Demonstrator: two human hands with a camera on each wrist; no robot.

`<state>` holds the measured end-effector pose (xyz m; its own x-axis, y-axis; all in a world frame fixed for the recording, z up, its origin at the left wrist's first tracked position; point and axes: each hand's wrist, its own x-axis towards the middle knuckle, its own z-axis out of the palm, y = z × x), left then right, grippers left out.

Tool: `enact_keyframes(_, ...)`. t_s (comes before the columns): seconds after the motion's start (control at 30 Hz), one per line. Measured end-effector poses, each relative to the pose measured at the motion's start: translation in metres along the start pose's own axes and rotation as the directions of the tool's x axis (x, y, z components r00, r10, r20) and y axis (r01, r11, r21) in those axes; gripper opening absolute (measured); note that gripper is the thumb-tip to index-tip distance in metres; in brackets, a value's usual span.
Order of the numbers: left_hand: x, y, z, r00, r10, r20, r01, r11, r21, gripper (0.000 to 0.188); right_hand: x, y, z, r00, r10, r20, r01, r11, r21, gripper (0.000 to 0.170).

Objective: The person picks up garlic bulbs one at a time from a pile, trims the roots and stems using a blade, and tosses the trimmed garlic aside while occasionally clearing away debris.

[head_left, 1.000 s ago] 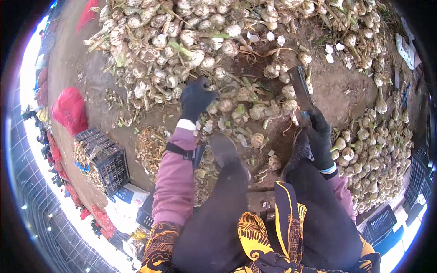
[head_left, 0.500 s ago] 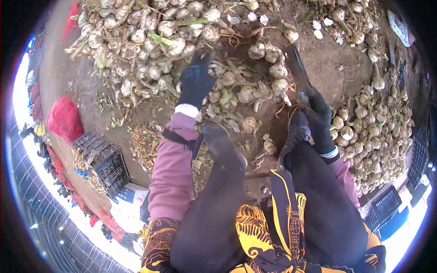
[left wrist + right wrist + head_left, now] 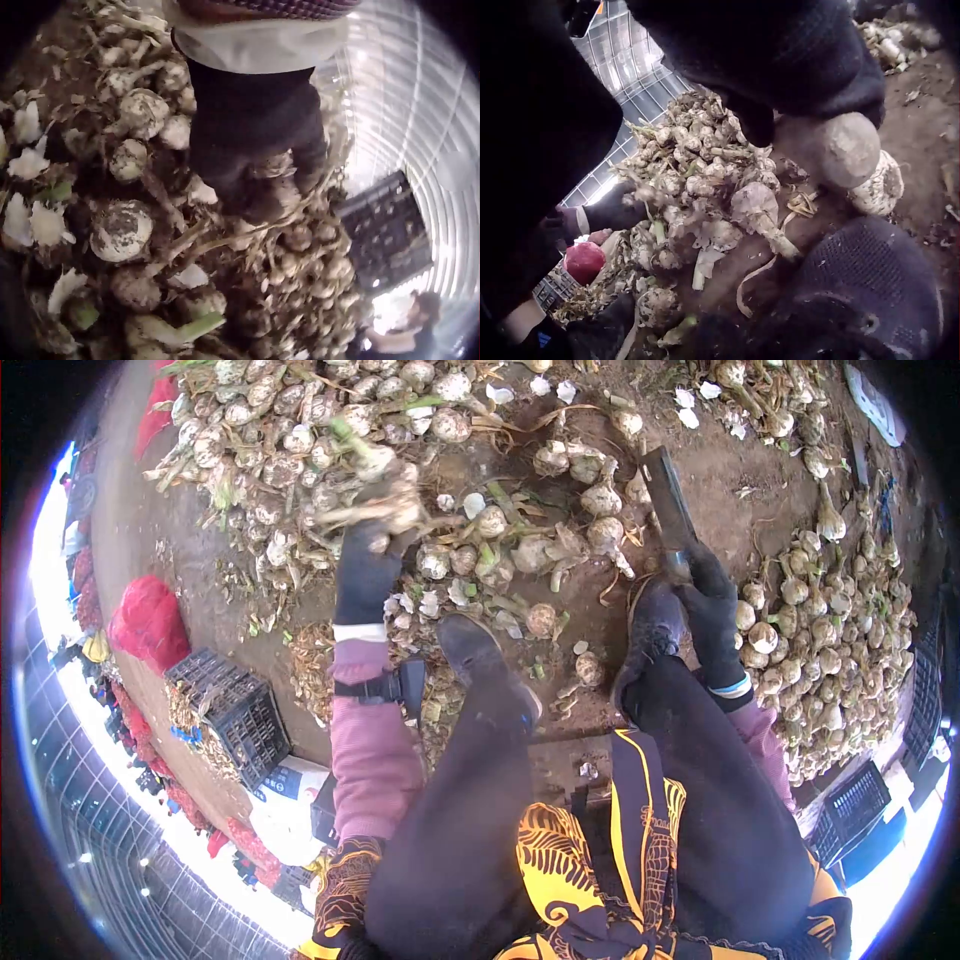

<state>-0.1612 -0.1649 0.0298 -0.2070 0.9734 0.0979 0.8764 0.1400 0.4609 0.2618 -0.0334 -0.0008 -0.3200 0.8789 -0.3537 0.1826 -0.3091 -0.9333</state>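
**Garlic in one glove, blade in the other!**

Here's the left hand (image 3: 366,575), black-gloved, fingers curled round some garlic (image 3: 400,505), a blur of bulb and dry stalk over the near edge of the big heap (image 3: 260,460)! Across the way, the right hand (image 3: 712,610) grips a flat dark blade (image 3: 668,500), pointing away from the body. Loose bulbs (image 3: 532,552) lie between the hands, and another pile (image 3: 825,650) sits right of the blade hand.

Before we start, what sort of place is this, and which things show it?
Probably a farm shed or polytunnel where garlic is handled: garlic bulbs lie heaped on bare ground, and a pale, ribbed, curved covering shows beyond.
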Motion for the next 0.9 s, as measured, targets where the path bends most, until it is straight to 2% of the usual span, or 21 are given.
enact_keyframes(0.1,-0.048,-0.015,-0.005,0.944,-0.328,-0.046,0.292,0.891,-0.348,0.016,-0.001,0.004,-0.002,1.0,-0.011,-0.011,0.011,1.0,0.02,0.057)
enact_keyframes(0.2,-0.099,-0.01,-0.023,0.94,-0.331,0.086,0.324,0.942,0.084,0.032,-0.001,0.002,0.001,1.0,-0.009,0.015,0.01,0.999,-0.041,0.058)
enact_keyframes(0.23,-0.11,-0.011,-0.016,0.948,-0.316,0.034,0.317,0.948,-0.016,0.038,-0.001,0.0,0.002,1.0,-0.008,0.028,0.01,0.997,-0.075,0.058)
enact_keyframes(0.3,-0.132,-0.002,-0.009,0.915,-0.402,-0.01,0.381,0.875,-0.3,0.054,-0.003,-0.005,0.005,0.998,-0.018,0.054,0.023,0.995,-0.096,0.057)
enact_keyframes(0.33,-0.127,0.015,-0.01,0.885,-0.463,0.05,0.359,0.609,-0.707,0.06,-0.004,-0.007,0.008,0.997,-0.025,0.073,0.032,0.994,-0.103,0.057)
enact_keyframes(0.37,-0.121,0.031,-0.01,0.847,-0.52,0.111,0.248,0.201,-0.948,0.066,-0.004,-0.007,0.012,0.997,-0.01,0.075,0.017,0.996,-0.091,0.056)
enact_keyframes(0.4,-0.115,0.034,-0.005,0.861,-0.469,0.195,-0.069,-0.489,-0.87,0.069,-0.005,-0.007,0.014,0.997,0.003,0.078,0.003,0.997,-0.079,0.056)
enact_keyframes(0.5,-0.084,0.065,-0.027,0.951,-0.307,0.032,-0.232,-0.78,-0.581,0.063,-0.007,-0.004,0.015,0.996,0.005,0.093,0.01,0.988,-0.156,0.055)
enact_keyframes(0.53,-0.092,0.062,-0.03,0.916,-0.402,0.017,-0.32,-0.754,-0.574,0.062,-0.007,-0.005,0.016,0.994,-0.003,0.109,0.024,0.98,-0.197,0.055)
enact_keyframes(0.57,-0.091,0.064,-0.038,0.952,-0.305,-0.032,-0.261,-0.749,-0.609,0.059,-0.007,-0.005,0.018,0.992,-0.002,0.123,0.024,0.985,-0.171,0.055)
enact_keyframes(0.63,-0.126,0.042,-0.035,0.945,-0.325,0.026,-0.242,-0.752,-0.613,0.061,-0.009,-0.009,0.02,0.988,0.003,0.155,0.016,0.993,-0.12,0.054)
enact_keyframes(0.7,-0.163,0.033,-0.048,0.882,-0.454,0.128,-0.097,-0.441,-0.892,0.064,-0.005,0.004,0.014,0.989,-0.001,0.146,0.007,0.999,-0.046,0.052)
enact_keyframes(0.73,-0.187,0.039,-0.065,0.754,-0.63,0.183,0.076,-0.194,-0.978,0.067,-0.004,0.009,0.015,0.99,0.001,0.141,0.0,1.0,-0.006,0.051)
enact_keyframes(0.8,-0.269,0.013,-0.094,0.701,-0.607,0.375,0.181,-0.356,-0.917,0.069,-0.008,0.003,0.023,0.993,-0.018,0.118,0.02,1.0,-0.019,0.05)
enact_keyframes(0.87,-0.311,0.032,-0.154,0.688,-0.595,0.415,0.32,-0.264,-0.91,0.062,-0.011,-0.011,0.026,0.991,-0.031,0.132,0.032,0.999,-0.005,0.05)
enact_keyframes(0.9,-0.331,0.047,-0.184,0.678,-0.587,0.442,0.39,-0.222,-0.894,0.058,-0.012,-0.019,0.028,0.988,-0.073,0.137,0.088,0.991,-0.102,0.049)
